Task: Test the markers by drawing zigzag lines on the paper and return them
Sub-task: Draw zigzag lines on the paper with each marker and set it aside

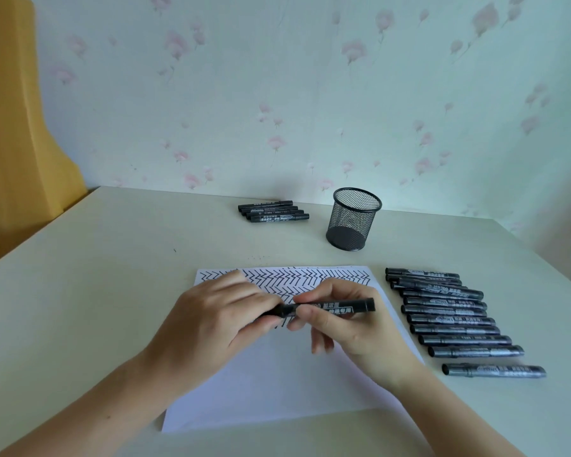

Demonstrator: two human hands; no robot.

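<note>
Table [112, 291]: pale surface filling lower half of frame. Paper [277, 390]: white sheet at lower centre, zigzag rows across its top portion. Row of markers [449, 319]: black, capped, side by side, right of paper. Left hand [211, 321]: fingers curled round cap end of marker [337, 306]. Right hand [353, 328]: fingers pinching barrel of same marker, held level above paper. Mesh cup [353, 219]: black, upright, upper centre. Four markers [272, 211]: grouped left of cup.

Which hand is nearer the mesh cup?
Right. The right hand holds the marker below the mesh cup; the left hand is farther left.
</note>
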